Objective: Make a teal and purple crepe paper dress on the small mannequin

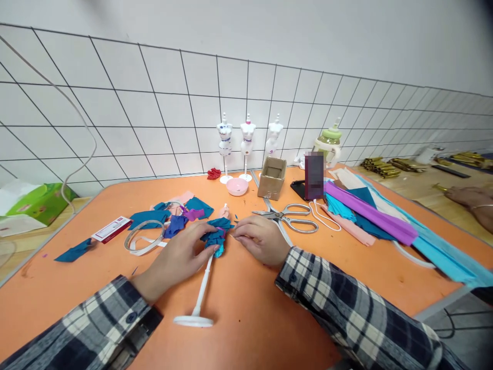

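Note:
A miniature dress form on a white stand lies tilted on the orange table, its upper part wrapped in blue paper or cloth. My left hand is closed on the wrapped part from the left, thumb below and fingers above. Just to its right my right hand is closed in a pinch close to the blue wrapping; anything between its fingertips is too small to make out. Beyond my right hand lie metal scissors.
Three white mini dress forms stand by the wall, near a pink bowl and cardboard box. Blue scraps and a tape roll lie left. Coloured sheets cover the right side. Another person's hand is far right.

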Demonstrator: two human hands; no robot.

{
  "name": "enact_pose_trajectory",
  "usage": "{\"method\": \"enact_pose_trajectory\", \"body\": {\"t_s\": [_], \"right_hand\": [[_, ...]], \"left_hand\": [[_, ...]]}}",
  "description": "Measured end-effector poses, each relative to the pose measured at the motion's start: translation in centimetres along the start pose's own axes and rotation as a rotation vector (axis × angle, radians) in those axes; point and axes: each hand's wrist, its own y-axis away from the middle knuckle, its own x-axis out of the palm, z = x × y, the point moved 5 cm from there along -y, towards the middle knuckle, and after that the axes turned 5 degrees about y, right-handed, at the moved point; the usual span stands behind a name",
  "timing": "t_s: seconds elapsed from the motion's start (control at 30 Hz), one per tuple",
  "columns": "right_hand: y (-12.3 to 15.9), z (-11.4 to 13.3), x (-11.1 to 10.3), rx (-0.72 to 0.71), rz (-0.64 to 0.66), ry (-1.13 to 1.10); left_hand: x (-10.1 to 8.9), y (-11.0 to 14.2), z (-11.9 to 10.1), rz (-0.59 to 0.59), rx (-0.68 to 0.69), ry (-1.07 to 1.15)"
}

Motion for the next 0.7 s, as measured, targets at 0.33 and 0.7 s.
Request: {"method": "enact_pose_trajectory", "body": {"t_s": [0.33,0.7], "right_hand": [[-0.4,-0.2,1.4,0.055,-0.046,0.117],[-0.1,0.0,1.7,0.020,0.072,0.322]], "left_hand": [[0.9,0.2,-0.3,0.069,0.115,-0.061],[0.6,-0.1,-1.0,0.066,0.116,-0.087]]}}
